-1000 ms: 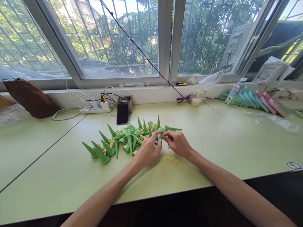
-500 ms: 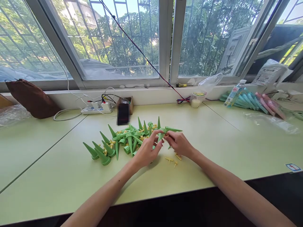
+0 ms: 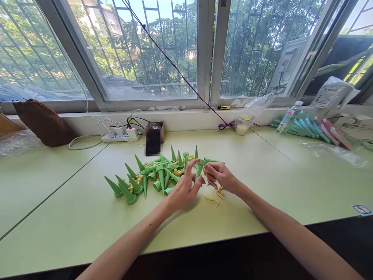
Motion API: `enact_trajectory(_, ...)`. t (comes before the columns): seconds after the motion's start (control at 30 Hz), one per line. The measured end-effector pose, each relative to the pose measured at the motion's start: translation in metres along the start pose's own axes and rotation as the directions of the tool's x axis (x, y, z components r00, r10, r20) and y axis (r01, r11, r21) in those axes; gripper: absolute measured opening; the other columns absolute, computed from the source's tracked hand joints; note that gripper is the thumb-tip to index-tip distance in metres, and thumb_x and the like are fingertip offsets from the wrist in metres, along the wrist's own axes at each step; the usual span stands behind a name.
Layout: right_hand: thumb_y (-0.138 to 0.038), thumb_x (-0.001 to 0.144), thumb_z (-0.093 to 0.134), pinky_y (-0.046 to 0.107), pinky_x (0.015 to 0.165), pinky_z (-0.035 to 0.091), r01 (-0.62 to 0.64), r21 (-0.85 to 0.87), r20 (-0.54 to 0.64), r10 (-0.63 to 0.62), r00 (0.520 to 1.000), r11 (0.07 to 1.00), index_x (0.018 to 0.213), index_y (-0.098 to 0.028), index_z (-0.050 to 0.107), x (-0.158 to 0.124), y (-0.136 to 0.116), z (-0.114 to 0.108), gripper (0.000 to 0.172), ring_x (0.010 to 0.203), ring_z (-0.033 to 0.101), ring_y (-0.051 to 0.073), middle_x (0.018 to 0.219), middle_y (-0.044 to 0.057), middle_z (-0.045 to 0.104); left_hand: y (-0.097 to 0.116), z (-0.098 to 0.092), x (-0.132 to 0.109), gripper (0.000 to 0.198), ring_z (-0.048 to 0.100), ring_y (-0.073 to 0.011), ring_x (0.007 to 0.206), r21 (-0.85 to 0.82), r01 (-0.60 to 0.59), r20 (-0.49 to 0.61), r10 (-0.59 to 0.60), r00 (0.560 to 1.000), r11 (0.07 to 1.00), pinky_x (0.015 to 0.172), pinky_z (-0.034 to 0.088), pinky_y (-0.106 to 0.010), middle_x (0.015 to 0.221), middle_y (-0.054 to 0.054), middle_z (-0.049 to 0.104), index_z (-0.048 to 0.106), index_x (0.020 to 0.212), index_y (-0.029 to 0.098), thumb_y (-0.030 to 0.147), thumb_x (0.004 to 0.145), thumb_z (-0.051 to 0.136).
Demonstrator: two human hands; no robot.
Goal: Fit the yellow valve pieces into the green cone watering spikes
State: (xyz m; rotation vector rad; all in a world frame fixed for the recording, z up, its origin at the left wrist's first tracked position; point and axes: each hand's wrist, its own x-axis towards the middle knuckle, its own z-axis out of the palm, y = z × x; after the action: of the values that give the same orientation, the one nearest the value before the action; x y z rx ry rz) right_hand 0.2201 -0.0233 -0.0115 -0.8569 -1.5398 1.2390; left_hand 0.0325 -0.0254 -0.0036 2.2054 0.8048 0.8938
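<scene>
My left hand (image 3: 184,190) holds a green plastic watering spike (image 3: 199,168) between forefinger and thumb, its wide ribbed cap up and its tip down. Close by on the right, my right hand (image 3: 223,176) is closed in a pinch on a small yellow plastic fitting (image 3: 205,170), mostly hidden by the fingers. Left of and behind the hands lies a heap of green spikes (image 3: 160,177), some standing on their caps, with yellow fittings (image 3: 178,171) scattered among them. Below my right hand a few loose yellow T-shaped fittings (image 3: 209,199) lie on the table.
The pale green table (image 3: 72,221) runs up to the window sill. Along its back are a brown bag (image 3: 43,123), a power strip (image 3: 121,136), a small cardboard box (image 3: 162,132), a tub (image 3: 242,126) in a plastic bag, a bottle (image 3: 289,118) and teal and pink packets (image 3: 309,128).
My right hand has drawn slightly away from the spike's cap. The left forefinger has lifted and straightened a little, and more yellow fittings show under my right hand.
</scene>
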Motion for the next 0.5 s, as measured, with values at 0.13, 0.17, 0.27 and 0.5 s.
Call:
enact_trajectory(0.13, -0.057, 0.093, 0.051, 0.023, 0.041, 0.035, 0.030, -0.075, -0.103, -0.038, 0.994, 0.997, 0.073, -0.019, 0.050, 0.0000, 0.0028, 0.0054, 0.043, 0.037, 0.041, 0.008, 0.050, -0.007, 0.046, -0.0006, -0.0006, 0.0019, 0.060, 0.066, -0.0172, 0.076, 0.007, 0.036, -0.039, -0.036, 0.999, 0.999, 0.084, 0.048, -0.037, 0.082, -0.002, 0.070, 0.015, 0.150, 0.018, 0.027, 0.098, 0.042)
enact_trajectory(0.17, -0.056, 0.092, 0.053, 0.023, 0.042, 0.035, 0.045, -0.092, -0.127, -0.056, 0.990, 0.995, 0.074, -0.019, 0.052, -0.0002, 0.0033, 0.0067, 0.041, 0.038, 0.041, 0.008, 0.050, -0.007, 0.047, -0.0006, -0.0007, 0.0025, 0.060, 0.066, -0.0171, 0.075, 0.008, 0.042, -0.051, -0.041, 0.998, 0.999, 0.083, 0.048, -0.036, 0.081, -0.002, 0.070, 0.015, 0.150, 0.018, 0.027, 0.097, 0.043)
enact_trajectory(0.27, -0.052, 0.090, 0.059, 0.024, 0.044, 0.038, 0.076, -0.118, -0.169, -0.095, 0.981, 0.990, 0.082, -0.019, 0.055, -0.0015, 0.0032, 0.0091, 0.034, 0.043, 0.045, 0.009, 0.055, -0.006, 0.050, -0.0010, -0.0006, 0.0038, 0.062, 0.065, -0.0164, 0.074, -0.001, 0.054, -0.096, -0.054, 0.994, 0.999, 0.083, 0.048, -0.035, 0.080, -0.002, 0.070, 0.015, 0.151, 0.018, 0.028, 0.097, 0.043)
enact_trajectory(0.5, -0.043, 0.097, 0.047, 0.025, 0.048, 0.036, 0.127, -0.450, -0.185, -0.231, 0.955, 0.884, 0.073, -0.021, 0.049, -0.0058, 0.0004, 0.0110, 0.033, 0.048, 0.042, 0.011, 0.058, -0.004, 0.045, -0.0019, 0.0027, 0.0018, 0.065, 0.067, -0.0174, 0.078, -0.019, 0.083, -0.076, -0.084, 0.994, 0.996, 0.086, 0.048, -0.037, 0.083, -0.003, 0.073, 0.010, 0.153, 0.018, 0.028, 0.098, 0.042)
